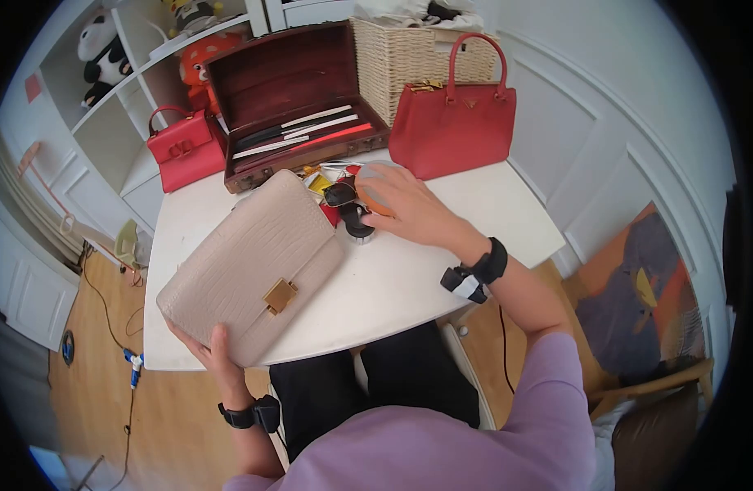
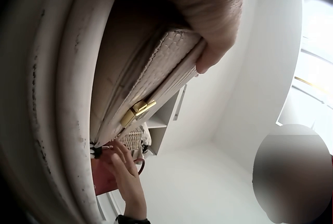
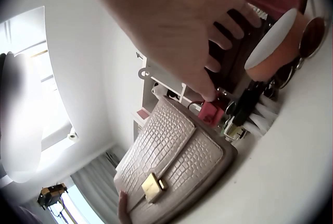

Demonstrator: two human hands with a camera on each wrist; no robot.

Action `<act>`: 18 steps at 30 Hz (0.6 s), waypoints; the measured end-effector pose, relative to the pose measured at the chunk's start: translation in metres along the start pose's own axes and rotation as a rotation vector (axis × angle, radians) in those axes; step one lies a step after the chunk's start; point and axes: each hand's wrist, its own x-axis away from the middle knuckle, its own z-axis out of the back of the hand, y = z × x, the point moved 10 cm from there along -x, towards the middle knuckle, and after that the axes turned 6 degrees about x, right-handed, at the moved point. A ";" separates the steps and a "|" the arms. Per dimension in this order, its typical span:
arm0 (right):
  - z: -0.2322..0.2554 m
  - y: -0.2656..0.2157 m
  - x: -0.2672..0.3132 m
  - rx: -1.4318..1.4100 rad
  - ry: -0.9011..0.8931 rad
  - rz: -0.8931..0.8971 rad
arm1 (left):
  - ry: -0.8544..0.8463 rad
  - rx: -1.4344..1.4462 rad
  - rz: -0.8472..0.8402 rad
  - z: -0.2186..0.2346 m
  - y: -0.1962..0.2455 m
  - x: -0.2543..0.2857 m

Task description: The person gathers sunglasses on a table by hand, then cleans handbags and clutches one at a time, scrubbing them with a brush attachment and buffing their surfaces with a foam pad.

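My left hand [image 1: 211,353] grips the lower left corner of a beige crocodile-textured bag [image 1: 249,254], its thumb on the front; the left wrist view shows this hand [image 2: 208,15] above the gold clasp [image 2: 136,112]. The bag leans tilted over the table, flap closed. My right hand [image 1: 421,214] reaches over a small pile, beside a round orange-and-grey object [image 1: 375,199]. In the right wrist view the fingers of this hand [image 3: 182,31] are spread and loosely bent, with the orange object [image 3: 276,47] apart from them. Sunglasses [image 1: 339,194] and a white-bristled brush [image 3: 263,114] lie close by.
An open brown case [image 1: 311,155] with several long strips stands at the back of the white table [image 1: 483,204]. Red handbags stand left [image 1: 188,151] and right [image 1: 454,131] of it. Behind are a woven basket [image 1: 388,65] and shelves with plush toys.
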 end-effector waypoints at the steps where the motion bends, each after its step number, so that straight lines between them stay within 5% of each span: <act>1: -0.001 0.006 -0.003 0.070 -0.046 0.004 | -0.013 0.003 -0.001 -0.001 -0.001 0.000; 2: -0.013 0.020 -0.003 0.036 -0.201 -0.095 | -0.027 0.006 0.000 -0.001 -0.001 0.000; 5: -0.040 0.045 0.003 0.122 -0.258 -0.114 | -0.078 0.034 -0.051 -0.006 0.001 0.000; 12: -0.014 0.058 -0.009 0.040 -0.151 -0.281 | -0.080 0.018 -0.005 0.007 -0.018 0.007; 14: 0.021 0.063 -0.011 -0.022 0.099 -0.391 | -0.048 0.044 0.163 0.017 -0.042 0.012; 15: 0.026 0.054 -0.012 -0.025 0.089 -0.375 | -0.029 0.042 0.164 0.021 -0.044 0.014; 17: 0.076 0.015 -0.004 -0.378 0.449 -0.299 | -0.078 0.083 0.161 0.013 -0.039 0.012; 18: 0.080 0.000 -0.005 -0.387 0.434 -0.290 | -0.060 0.076 0.164 0.013 -0.038 0.012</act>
